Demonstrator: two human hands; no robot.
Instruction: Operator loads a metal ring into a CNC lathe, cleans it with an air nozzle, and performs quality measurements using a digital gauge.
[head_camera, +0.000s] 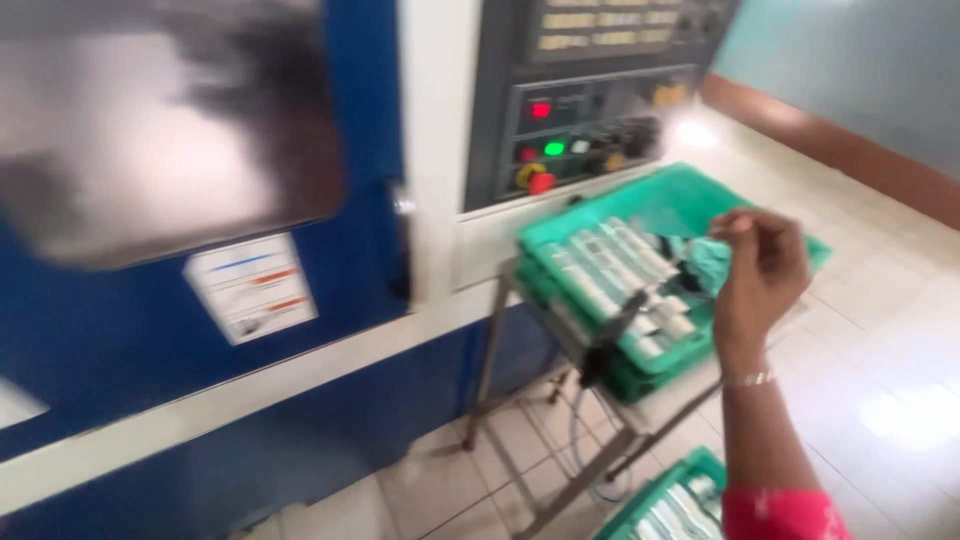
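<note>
The tall blue machine enclosure with its blurred dark window (170, 130) fills the left of the view, and beside it hangs a grey control panel with red, green and yellow buttons (590, 120). Below the panel a bare metal-frame stand (530, 420) carries a green plastic tray (680, 195) packed with rows of short silvery metal cylinders (605, 265); a second green tray of like parts (672, 505) sits low near the tiled floor. The right hand (760, 275), wearing a thin bracelet over a red sleeve, hovers over the upper tray's right side with thumb and forefinger pressed together as if pinching something small, though blur hides whether anything lies between them. The cylinders lie just left of and below that hand, near but apart from it. Working here well seems to call for a steady, level reach over the rows, taking one piece from the near end, since the tray overhangs the stand and a sideways knock could shift it. The left hand is out of view.
</note>
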